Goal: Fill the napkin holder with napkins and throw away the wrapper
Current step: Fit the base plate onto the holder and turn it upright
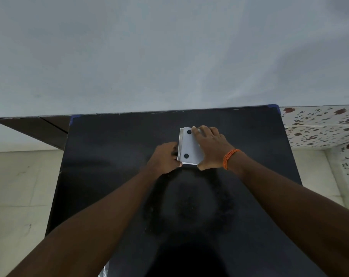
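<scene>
A white napkin holder [189, 145] lies upside down on the black table [109, 166], its flat underside up with two black round feet showing. My right hand [211, 147] lies over its right half, fingers curled over the far edge and thumb at the near corner. My left hand [165, 157] grips its left side, fingertips at the white rim. Whether napkins are inside is hidden. A bit of crinkled clear wrapper [104, 271] peeks out at the table's near left edge.
The table stands against a pale grey wall [169, 56]. Light floor tiles [19, 186] lie to the left. A floral-patterned surface [319, 124] is at the right. An orange thread band [229, 157] circles my right wrist.
</scene>
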